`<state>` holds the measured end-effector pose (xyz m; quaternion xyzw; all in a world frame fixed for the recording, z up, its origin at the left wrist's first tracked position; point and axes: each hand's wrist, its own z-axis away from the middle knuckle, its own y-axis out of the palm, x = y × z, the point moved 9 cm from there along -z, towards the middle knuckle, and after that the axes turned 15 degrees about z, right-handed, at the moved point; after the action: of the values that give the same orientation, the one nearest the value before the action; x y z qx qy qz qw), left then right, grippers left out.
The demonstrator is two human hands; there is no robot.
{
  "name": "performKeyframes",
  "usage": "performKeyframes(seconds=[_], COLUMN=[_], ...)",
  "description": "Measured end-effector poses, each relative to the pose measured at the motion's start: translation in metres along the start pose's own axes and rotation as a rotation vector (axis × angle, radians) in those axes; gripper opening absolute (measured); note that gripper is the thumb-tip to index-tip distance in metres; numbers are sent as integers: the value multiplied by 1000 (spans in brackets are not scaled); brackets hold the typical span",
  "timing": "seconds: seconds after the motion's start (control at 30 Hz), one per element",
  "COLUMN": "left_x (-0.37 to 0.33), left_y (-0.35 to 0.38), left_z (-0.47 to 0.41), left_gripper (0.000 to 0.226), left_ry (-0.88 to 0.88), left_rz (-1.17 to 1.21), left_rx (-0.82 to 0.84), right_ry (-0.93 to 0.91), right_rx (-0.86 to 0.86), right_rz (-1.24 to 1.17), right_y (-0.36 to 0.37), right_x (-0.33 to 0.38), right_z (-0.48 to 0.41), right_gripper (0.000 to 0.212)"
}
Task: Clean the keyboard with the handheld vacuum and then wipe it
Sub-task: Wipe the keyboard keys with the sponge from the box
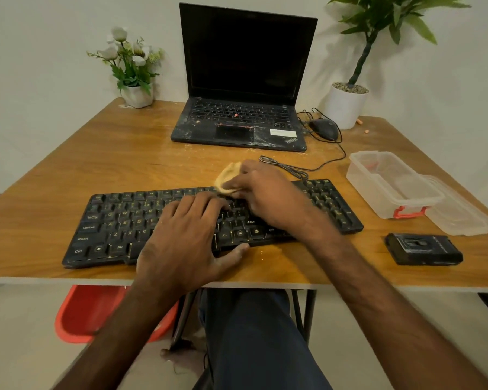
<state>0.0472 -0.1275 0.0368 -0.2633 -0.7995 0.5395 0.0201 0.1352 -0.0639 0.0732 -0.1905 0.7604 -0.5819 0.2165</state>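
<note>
A black keyboard lies across the near part of the wooden table. My left hand lies flat on its middle keys, fingers spread and thumb at the front edge. My right hand grips a small yellowish cloth against the upper row of keys, right of centre. The black handheld vacuum lies on the table to the right of the keyboard, apart from both hands.
A dusty open laptop stands at the back, with a wired mouse beside it. A clear plastic box and its lid sit at the right. Potted plants stand in both back corners. A red stool is under the table.
</note>
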Motion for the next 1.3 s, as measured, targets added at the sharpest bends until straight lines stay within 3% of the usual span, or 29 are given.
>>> performKeyframes(seconds=[0.17, 0.37, 0.57, 0.87, 1.0, 1.1, 1.3], left_x=[5, 2, 3, 1, 3, 3, 0], left_y=[0, -1, 1, -1, 1, -1, -5], left_z=[2, 1, 1, 2, 1, 2, 2], left_gripper=[74, 75, 74, 74, 76, 76, 73], left_ry=[-24, -18, -17, -20, -34, -32, -17], left_rz=[5, 16, 13, 19, 0, 15, 49], left_rx=[4, 6, 9, 9, 34, 27, 3], right_ry=[-78, 96, -61, 214, 48, 9, 315], right_rx=[-21, 27, -34, -3, -49, -45, 16], right_rz=[24, 38, -6, 34, -72, -18, 7], right_y=[1, 2, -3, 2, -1, 1, 3], right_x=[22, -22, 30, -34, 14, 21, -55], right_z=[-15, 0, -14, 6, -9, -16, 9], right_gripper=[37, 36, 37, 34, 33, 35, 31])
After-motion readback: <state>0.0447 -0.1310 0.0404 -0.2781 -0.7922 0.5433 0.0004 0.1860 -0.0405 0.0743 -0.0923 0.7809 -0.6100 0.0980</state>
